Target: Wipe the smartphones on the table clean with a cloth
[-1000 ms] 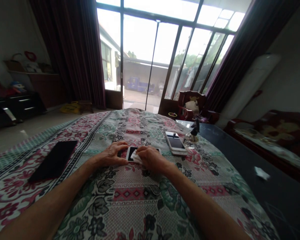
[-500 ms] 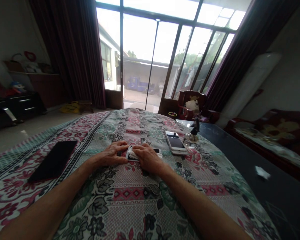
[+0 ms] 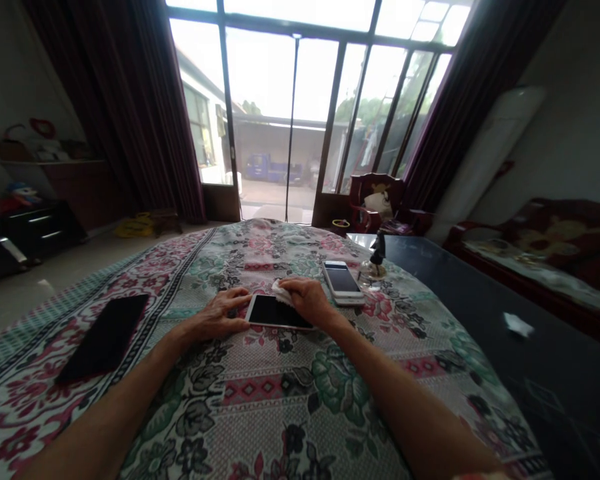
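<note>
A white-framed smartphone (image 3: 273,312) with a dark screen lies flat on the patterned tablecloth (image 3: 260,390). At its left end, my left hand (image 3: 220,313) holds it by the edge, thumb at the near corner and fingers toward the far one. My right hand (image 3: 307,303) is closed on a wad of white tissue (image 3: 281,291) by the phone's far edge, and covers the phone's right part. Just right of that hand, another white phone (image 3: 343,281) lies face up, seemingly on top of a further one. A black tablet-like slab (image 3: 105,337) rests to the left.
A small dark figurine on a clear round base (image 3: 375,269) stands beyond the white phones. A black table (image 3: 475,320) adjoins on the right, with a crumpled white piece (image 3: 519,325) on it. A wooden armchair (image 3: 375,200) stands by the glass doors.
My right hand has moved with the tissue from the phone's left part toward its far edge, uncovering more of the screen. My left hand stays at the phone's left end. The view has shifted slightly.
</note>
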Demonstrator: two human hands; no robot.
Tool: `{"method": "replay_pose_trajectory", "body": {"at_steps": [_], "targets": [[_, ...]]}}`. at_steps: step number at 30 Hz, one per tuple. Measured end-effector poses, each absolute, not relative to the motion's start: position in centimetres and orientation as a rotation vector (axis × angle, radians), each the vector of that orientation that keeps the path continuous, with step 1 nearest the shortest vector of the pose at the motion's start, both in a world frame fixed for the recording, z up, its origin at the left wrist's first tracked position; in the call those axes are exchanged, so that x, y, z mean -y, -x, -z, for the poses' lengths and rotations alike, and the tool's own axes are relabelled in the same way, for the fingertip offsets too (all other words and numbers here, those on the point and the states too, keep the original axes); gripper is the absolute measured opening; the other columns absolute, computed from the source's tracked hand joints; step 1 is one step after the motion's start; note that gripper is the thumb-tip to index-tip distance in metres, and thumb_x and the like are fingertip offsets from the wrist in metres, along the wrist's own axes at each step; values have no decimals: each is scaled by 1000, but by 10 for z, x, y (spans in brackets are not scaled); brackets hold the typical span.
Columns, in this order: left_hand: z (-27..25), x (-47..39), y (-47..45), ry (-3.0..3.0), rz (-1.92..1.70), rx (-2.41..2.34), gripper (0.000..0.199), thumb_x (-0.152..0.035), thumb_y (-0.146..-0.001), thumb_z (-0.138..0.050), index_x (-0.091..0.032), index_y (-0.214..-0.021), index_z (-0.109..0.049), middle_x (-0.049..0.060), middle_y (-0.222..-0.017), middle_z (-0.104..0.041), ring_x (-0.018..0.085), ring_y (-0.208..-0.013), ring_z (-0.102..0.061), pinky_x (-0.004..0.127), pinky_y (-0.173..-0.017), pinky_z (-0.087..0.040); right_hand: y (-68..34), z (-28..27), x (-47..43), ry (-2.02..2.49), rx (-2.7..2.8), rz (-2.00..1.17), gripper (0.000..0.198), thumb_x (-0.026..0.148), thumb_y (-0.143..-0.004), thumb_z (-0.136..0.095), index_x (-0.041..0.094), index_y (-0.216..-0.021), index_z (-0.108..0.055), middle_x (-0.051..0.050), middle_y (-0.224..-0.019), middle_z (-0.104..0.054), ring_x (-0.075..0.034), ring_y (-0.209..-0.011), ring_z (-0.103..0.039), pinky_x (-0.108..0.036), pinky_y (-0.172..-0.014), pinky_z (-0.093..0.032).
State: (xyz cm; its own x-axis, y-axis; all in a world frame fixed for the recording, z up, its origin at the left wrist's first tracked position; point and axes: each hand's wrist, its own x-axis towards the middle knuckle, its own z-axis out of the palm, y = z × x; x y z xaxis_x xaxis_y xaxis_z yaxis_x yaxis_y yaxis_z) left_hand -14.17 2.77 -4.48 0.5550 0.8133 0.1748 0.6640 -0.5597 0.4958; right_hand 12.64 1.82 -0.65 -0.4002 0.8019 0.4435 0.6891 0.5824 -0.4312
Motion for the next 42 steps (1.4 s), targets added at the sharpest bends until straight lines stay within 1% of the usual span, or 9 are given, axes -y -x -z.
{"method": "replay_pose_trajectory", "body": {"at_steps": [4, 9, 14, 19, 23, 26, 29, 36, 42], "targets": [[43, -26, 140, -2415, -514, -1264, 60, -53, -78, -64, -32, -134, -57, 7, -147, -47, 34, -135, -39, 52, -112, -30, -115, 20, -16, 1141, 2281, -194, 35, 2, -83, -49, 21, -101, -73, -5, -113, -72, -17, -105, -64, -33, -98, -42], [46, -27, 139, -2467, -557, -1245, 56, -59, -81, -58, -32, -131, -61, 7, -141, -53, 33, -132, -44, 47, -112, -33, -103, 27, -6, 1145, 2431, -99, 26, 13, -87, -54, 18, -106, -70, -7, -112, -71, -20, -100, -58, -31, -93, -41], [56, -32, 141, -2514, -648, -1204, 52, -61, -83, -55, -33, -127, -64, 6, -139, -56, 31, -128, -50, 43, -110, -37, -102, 27, 1, 1154, 2452, 7, 22, 16, -89, -52, 21, -104, -68, -4, -109, -70, -20, -95, -56, -31, -90, -41], [58, -24, 138, -2485, -722, -1240, 53, -64, -84, -53, -31, -122, -68, 7, -135, -60, 31, -125, -54, 42, -108, -41, -98, 27, 8, 1171, 2433, 23, 17, 20, -88, -54, 21, -100, -66, -4, -108, -69, -21, -95, -54, -31, -92, -40], [58, -18, 136, -2449, -782, -1291, 51, -67, -81, -55, -32, -115, -72, 4, -131, -64, 31, -121, -58, 41, -106, -45, -92, 29, 14, 1192, 2419, 16, 18, 19, -90, -50, 22, -100, -66, -3, -108, -68, -20, -94, -54, -31, -92, -40], [62, -20, 137, -2435, -813, -1296, 54, -69, -80, -55, -31, -113, -73, 5, -129, -65, 31, -119, -60, 41, -104, -47, -89, 31, 20, 1213, 2404, 4, 19, 19, -90, -50, 23, -101, -66, -2, -109, -68, -21, -97, -53, -32, -90, -40], [68, -25, 140, -2443, -831, -1272, 54, -67, -80, -55, -28, -113, -74, 9, -129, -65, 31, -119, -60, 41, -103, -47, -87, 31, 27, 1225, 2375, -22, 21, 19, -89, -51, 24, -104, -66, -1, -113, -67, -22, -101, -52, -33, -89, -40], [73, -27, 140, -2464, -846, -1257, 49, -57, -83, -54, -25, -116, -72, 9, -130, -65, 29, -120, -60, 40, -106, -45, -85, 31, 35, 1198, 2368, -62, 27, 18, -88, -52, 26, -111, -63, 1, -119, -65, -21, -105, -50, -34, -90, -38], [74, -27, 140, -2522, -826, -1283, 44, -50, -84, -53, -28, -118, -71, 7, -131, -64, 29, -120, -60, 41, -106, -45, -85, 30, 40, 1169, 2391, -50, 25, 21, -88, -54, 25, -112, -62, 1, -120, -65, -22, -104, -50, -35, -88, -39]]}}
